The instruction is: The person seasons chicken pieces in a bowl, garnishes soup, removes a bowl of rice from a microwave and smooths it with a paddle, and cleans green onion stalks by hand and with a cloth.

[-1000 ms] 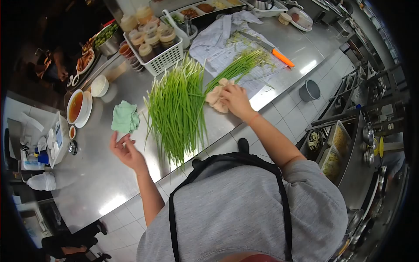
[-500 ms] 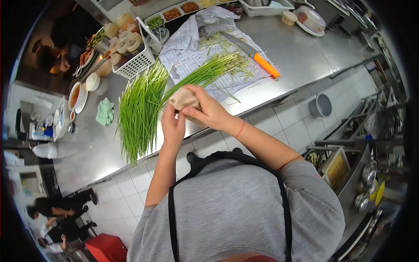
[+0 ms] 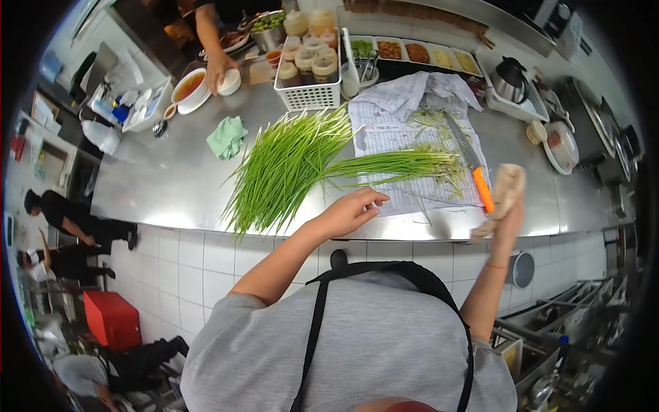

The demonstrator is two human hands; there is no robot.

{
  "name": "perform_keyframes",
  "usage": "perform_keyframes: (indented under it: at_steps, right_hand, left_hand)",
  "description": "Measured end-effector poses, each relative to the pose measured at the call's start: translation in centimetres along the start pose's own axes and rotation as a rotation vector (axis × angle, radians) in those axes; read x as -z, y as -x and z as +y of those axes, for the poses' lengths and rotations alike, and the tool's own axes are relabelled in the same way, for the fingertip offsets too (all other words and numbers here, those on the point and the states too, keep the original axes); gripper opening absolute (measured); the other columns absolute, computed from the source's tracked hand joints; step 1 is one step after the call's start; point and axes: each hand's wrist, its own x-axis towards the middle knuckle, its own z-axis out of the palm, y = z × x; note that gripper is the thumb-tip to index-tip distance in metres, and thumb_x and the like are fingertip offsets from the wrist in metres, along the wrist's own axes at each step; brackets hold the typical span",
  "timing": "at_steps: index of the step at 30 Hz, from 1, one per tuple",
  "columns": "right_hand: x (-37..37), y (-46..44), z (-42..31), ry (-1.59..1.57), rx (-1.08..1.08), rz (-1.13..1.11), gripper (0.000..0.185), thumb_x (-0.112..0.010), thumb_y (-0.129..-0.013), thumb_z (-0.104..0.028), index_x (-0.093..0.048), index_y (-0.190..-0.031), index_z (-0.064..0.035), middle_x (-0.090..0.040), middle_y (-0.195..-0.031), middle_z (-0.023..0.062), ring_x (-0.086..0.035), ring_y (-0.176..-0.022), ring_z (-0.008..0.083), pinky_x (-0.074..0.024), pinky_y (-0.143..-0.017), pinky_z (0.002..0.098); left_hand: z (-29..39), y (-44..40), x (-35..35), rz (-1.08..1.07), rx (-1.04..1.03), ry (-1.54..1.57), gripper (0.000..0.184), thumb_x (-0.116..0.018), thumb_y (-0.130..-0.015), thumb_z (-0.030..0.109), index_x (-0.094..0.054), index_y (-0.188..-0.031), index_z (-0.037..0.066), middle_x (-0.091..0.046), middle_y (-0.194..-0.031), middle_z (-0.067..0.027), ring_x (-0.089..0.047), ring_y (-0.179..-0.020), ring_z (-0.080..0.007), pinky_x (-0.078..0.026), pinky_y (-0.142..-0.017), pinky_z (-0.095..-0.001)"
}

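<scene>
My right hand [image 3: 509, 221] grips a crumpled beige cloth [image 3: 509, 187] over the counter's front edge, just right of the orange-handled knife [image 3: 483, 189]. Loosely bent and empty, the fingers of my left hand [image 3: 351, 211] hover by the front edge of the newspaper [image 3: 405, 137]. A large bunch of green chives [image 3: 285, 165] lies left of the paper. Across the newspaper stretches a smaller bunch of chives [image 3: 391, 163], its root ends to the right among trimmings [image 3: 439, 127]. The knife's blade points away from me.
Behind the chives stands a white basket of bottles [image 3: 309, 98]. A green cloth [image 3: 226, 137] lies on the steel counter [image 3: 165, 185]. Another person's hand [image 3: 220, 69] touches a white bowl [image 3: 230, 84] at the back left. A grey bucket [image 3: 522, 269] sits on the floor.
My hands have parted. The right one swung rightward with the beige cloth, while the left let go of it. My view has turned, and another person's hand now appears at the white bowl.
</scene>
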Motion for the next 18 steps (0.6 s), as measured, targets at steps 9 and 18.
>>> perform_keyframes:
  at_steps: [9,18]
  right_hand:
    - [8.0,-10.3,-0.6,0.471,-0.154,-0.092,0.052,-0.046,-0.09,-0.043,-0.046,-0.124,-0.0039,-0.06,-0.103,0.0134,-0.057,-0.094,0.021,-0.0427,-0.082,0.026]
    - [7.5,-10.8,17.6,1.4,-0.015,0.034,0.051,-0.036,-0.091,-0.049,-0.039,-0.133,-0.021,-0.022,-0.145,0.0067,-0.021,-0.133,0.0277,-0.0212,-0.094,0.0689]
  left_hand:
    - [-0.7,1.4,-1.4,0.295,0.214,0.174,0.028,-0.053,-0.085,0.005,-0.054,-0.113,0.006,-0.057,-0.097,-0.0075,-0.056,-0.087,-0.0158,-0.046,-0.074,-0.0281]
    - [-1.1,-4.6,-1.3,0.345,0.217,-0.028,0.028,-0.056,-0.086,0.009,-0.055,-0.114,0.004,-0.059,-0.096,-0.0058,-0.056,-0.087,-0.0123,-0.045,-0.073,-0.0254]
